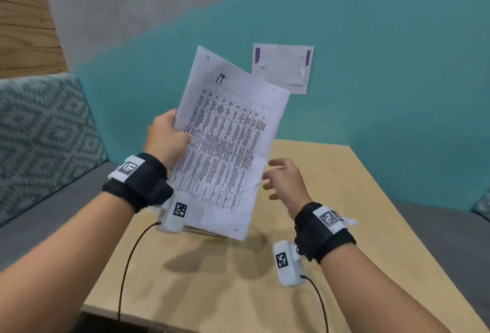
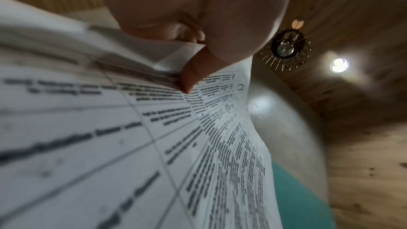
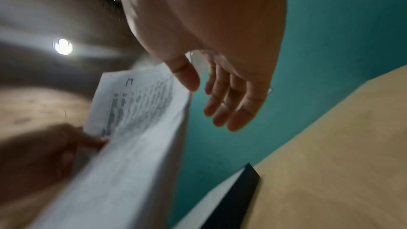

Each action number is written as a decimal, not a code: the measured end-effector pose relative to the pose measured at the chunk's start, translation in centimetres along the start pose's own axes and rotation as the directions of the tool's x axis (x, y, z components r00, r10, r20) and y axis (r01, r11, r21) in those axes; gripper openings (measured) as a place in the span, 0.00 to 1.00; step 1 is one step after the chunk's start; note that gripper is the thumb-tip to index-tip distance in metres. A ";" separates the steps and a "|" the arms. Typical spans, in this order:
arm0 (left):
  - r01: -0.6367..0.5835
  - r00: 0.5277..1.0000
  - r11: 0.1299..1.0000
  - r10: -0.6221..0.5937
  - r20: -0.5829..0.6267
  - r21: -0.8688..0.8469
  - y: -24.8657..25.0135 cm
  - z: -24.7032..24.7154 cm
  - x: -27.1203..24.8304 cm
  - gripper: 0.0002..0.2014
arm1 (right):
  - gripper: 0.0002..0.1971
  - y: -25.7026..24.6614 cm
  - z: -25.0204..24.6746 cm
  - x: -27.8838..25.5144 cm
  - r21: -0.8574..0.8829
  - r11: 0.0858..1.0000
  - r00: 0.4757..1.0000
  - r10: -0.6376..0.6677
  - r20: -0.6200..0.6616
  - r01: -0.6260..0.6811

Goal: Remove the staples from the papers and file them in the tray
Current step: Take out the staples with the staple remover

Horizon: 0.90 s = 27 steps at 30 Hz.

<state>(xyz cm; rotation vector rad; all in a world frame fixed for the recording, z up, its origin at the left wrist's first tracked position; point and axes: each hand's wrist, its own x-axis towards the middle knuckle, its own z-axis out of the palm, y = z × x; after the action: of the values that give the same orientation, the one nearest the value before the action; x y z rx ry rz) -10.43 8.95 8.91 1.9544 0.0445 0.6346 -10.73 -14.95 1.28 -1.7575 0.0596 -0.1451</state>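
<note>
The left hand [image 1: 167, 139] grips the printed papers [image 1: 225, 144] upright above the counter [image 1: 358, 200]. The right hand [image 1: 286, 181] hovers beside them, fingers loose, holding nothing.

Papers [image 1: 225, 141]: white sheets printed with a dense black table and a handwritten mark near the top edge. Held raised and tilted above the table, top edge away from the person. The thumb [image 2: 191, 74] lies on the printed face at the left edge, with the remaining fingers [image 2: 189, 34] of that hand behind the sheets. Small dark marks show at the corners; whether they are staples or holes cannot be told. The spread fingers [image 3: 222, 104] of the other hand are just beside the right edge, not touching
</note>
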 end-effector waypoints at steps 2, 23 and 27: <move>-0.002 0.997 0.990 0.012 -0.074 0.138 -1.1 -2.3 1.5 0.14 | 0.18 1.9 2.6 1.0 -0.306 0.952 0.980 0.062 0.189 -0.002; -0.008 0.999 0.911 -0.011 0.044 0.413 -3.4 -4.9 0.9 0.14 | 0.08 1.5 1.8 4.0 0.075 0.969 0.971 0.237 -0.018 -0.235; -0.063 0.988 0.904 -0.005 0.157 0.424 -2.4 -3.4 0.3 0.13 | 0.25 -1.2 -2.8 4.4 0.406 0.912 0.974 0.035 -0.226 0.062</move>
<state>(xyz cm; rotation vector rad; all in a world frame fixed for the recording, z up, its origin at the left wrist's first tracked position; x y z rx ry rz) -11.15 12.96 8.12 2.4307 0.0630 0.5190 -6.76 -18.00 3.28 -1.3130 0.1725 -0.3461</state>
